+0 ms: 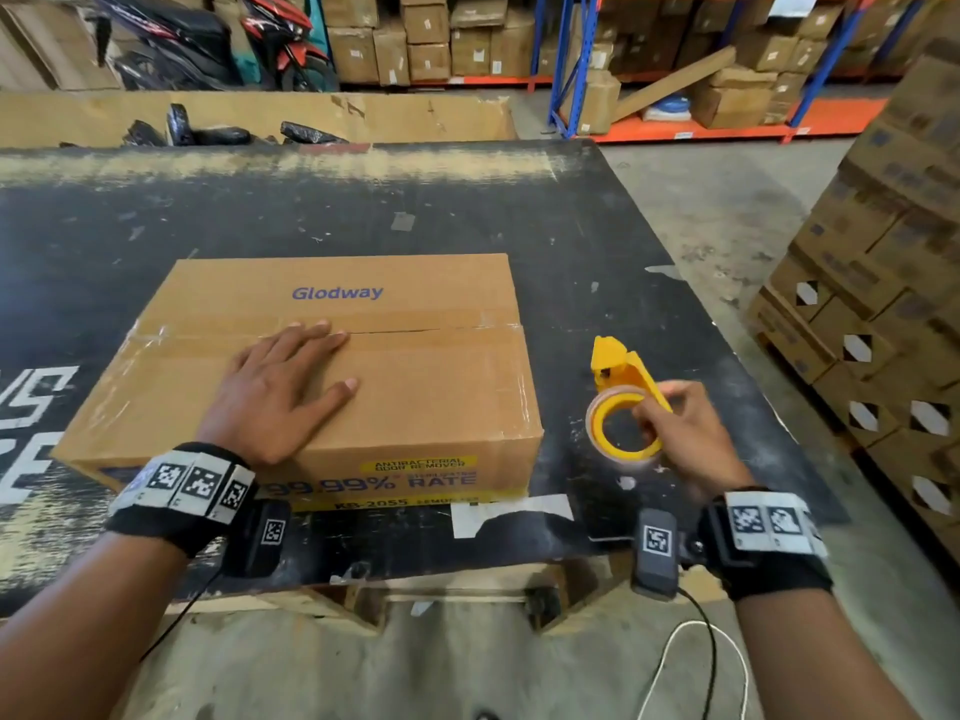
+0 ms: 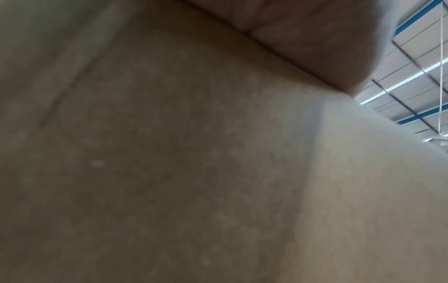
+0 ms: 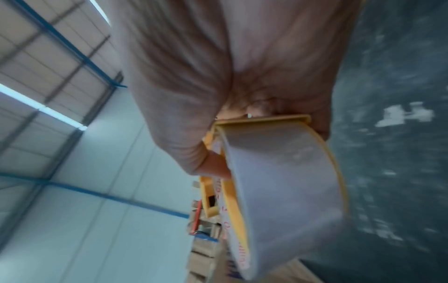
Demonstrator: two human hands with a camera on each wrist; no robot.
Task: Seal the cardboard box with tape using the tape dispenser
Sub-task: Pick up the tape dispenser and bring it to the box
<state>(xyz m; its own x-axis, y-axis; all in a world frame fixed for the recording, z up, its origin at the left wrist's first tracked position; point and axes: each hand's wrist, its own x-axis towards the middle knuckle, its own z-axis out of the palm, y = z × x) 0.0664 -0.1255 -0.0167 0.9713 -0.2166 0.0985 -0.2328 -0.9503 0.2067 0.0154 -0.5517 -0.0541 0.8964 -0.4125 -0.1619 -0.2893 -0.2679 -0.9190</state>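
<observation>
Both of my wrists sit lowest in the head view, each wrapped in a black band with checkered marker tiles. My left hand (image 1: 280, 387) lies flat on the top of the cardboard box (image 1: 415, 387), fingers straight and together, the fingertips reaching the seam between the two top flaps near the middle of the frame; the left wrist view shows only blurred brown cardboard filling the picture, with my palm (image 2: 303, 34) across the upper right. Right of the box, in the lower right of the head view, my right hand (image 1: 685, 433) is curled around the yellow tape dispenser (image 1: 623, 387), fingers wrapped over its frame and the roll of clear tape (image 1: 621, 428), which faces up toward me with its hollow core showing. From the right wrist view my hand (image 3: 218, 76) closes on the dispenser (image 3: 266, 122) from above, the tape roll (image 3: 286, 191) hanging below my fingers. Whether the dispenser touches the black table (image 1: 597, 226) or is held just above it I cannot tell. It sits beside the box's right end, apart from it. Clear tape already crosses the left part of the box's top. Stacked cartons (image 1: 883, 304) fill the right edge of the frame.
</observation>
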